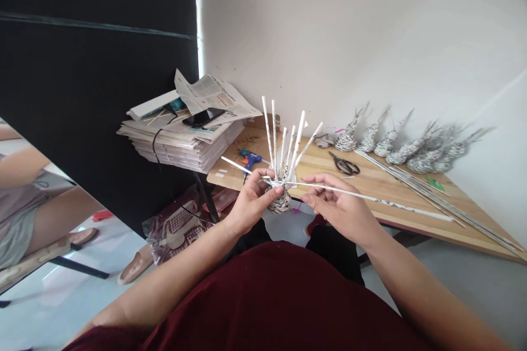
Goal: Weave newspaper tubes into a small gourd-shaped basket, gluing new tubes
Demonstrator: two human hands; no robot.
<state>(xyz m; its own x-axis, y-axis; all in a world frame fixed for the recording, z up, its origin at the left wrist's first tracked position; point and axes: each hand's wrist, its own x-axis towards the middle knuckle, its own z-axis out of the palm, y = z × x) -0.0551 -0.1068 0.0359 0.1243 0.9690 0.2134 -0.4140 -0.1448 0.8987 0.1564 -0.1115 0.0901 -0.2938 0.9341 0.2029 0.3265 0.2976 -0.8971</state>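
A small woven newspaper basket (280, 203) is in front of my body, at the table's front edge. Several white rolled-paper rods (297, 137) stand up from its neck, fanned out. My left hand (257, 197) is closed on that neck, thumb across the front and fingers behind. From the neck a long rolled-paper strip (382, 202) runs out to the right. My right hand (340, 203) has its thumb and fingers curled loosely about this strip, a short way from the basket. Another paper rod (235, 164) sticks out to the left, partly hidden by my left hand.
On the wooden table (329, 167) lie black-handled scissors (345, 164), a blue glue gun (249, 159) and long paper rods (436, 200). Several woven pieces (382, 142) line the wall. A newspaper stack (181, 145) carries a phone (203, 117). Another person's leg (61, 214) shows at left.
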